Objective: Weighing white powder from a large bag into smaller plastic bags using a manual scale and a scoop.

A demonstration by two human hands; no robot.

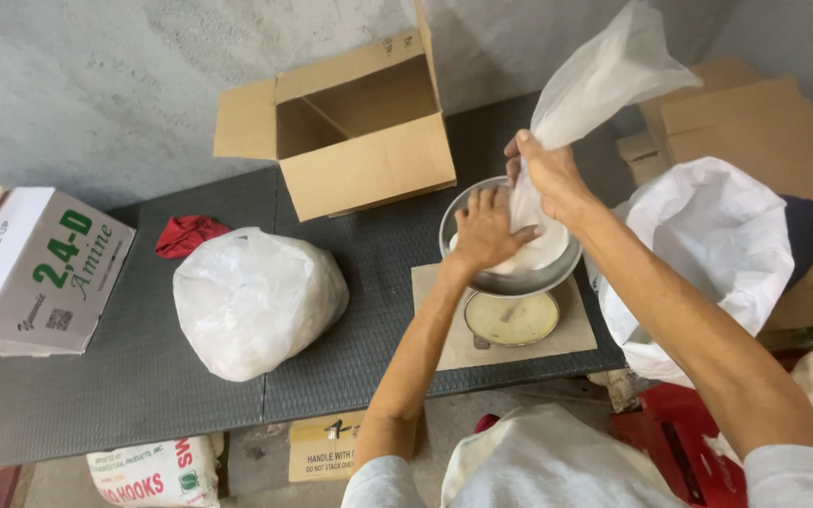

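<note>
My right hand grips a thin white plastic bag at its gathered neck, holding it over a round metal pan. The bag's lower part lies in the pan. My left hand presses flat on that lower part inside the pan. The pan sits on a small weighing scale with a round yellowish dial. Scale and pan rest on a piece of cardboard on a dark grey table.
A tied white plastic bag lies at the table's middle, a red cloth behind it. An open cardboard box stands at the back. A printed carton sits left. A large open white sack and flattened cardboard are right.
</note>
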